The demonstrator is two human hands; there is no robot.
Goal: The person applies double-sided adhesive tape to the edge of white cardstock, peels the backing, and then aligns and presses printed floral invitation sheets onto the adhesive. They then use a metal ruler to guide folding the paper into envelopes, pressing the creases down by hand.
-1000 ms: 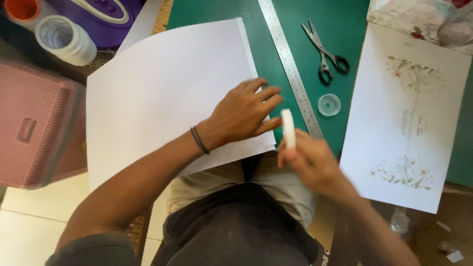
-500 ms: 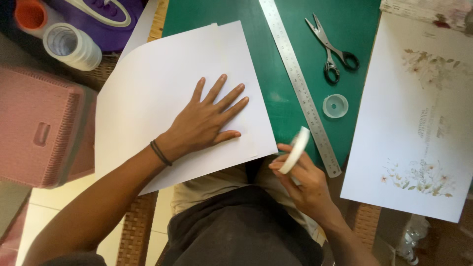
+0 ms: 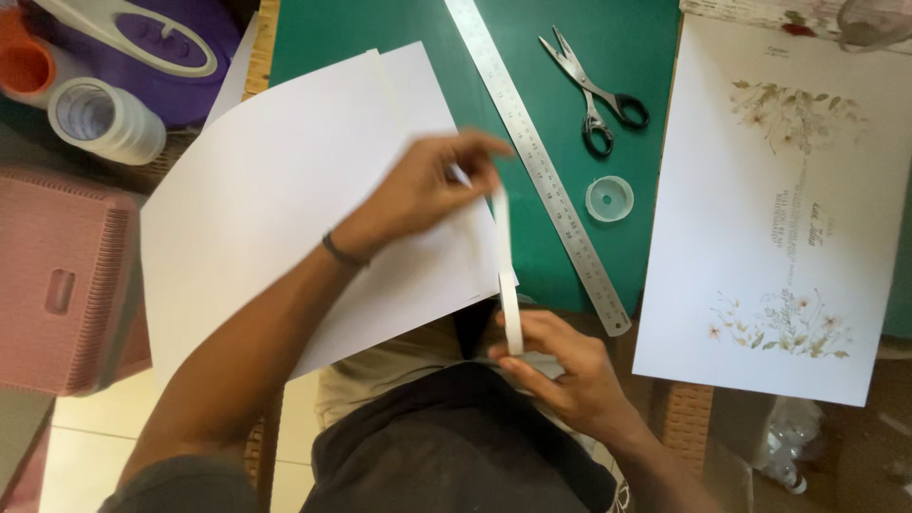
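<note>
Where the green surface (image 3: 399, 38) met the person's lap, a large white sheet of paper (image 3: 285, 218) lay tilted, its lower edge hanging over the near side; the left hand (image 3: 427, 190) rested on the sheet's right part, fingers curled and pinching the upper end of a narrow white strip (image 3: 506, 275); the right hand (image 3: 560, 366), near the body just below the surface's edge, was closed around the strip's lower end, so the strip ran taut between the two hands along the sheet's right edge; a dark band circled the left wrist. Right of the strip: a steel ruler (image 3: 537, 157), laid diagonally; scissors (image 3: 594, 90) with black handles, blades apart; a small clear round lid (image 3: 609, 199); a white card with flower prints (image 3: 779, 209), farther right. Left of the sheet: a pink plastic basket (image 3: 62, 285); a roll of clear tape (image 3: 104, 119); a purple item with a white handle (image 3: 142, 38) at the top left corner.
</note>
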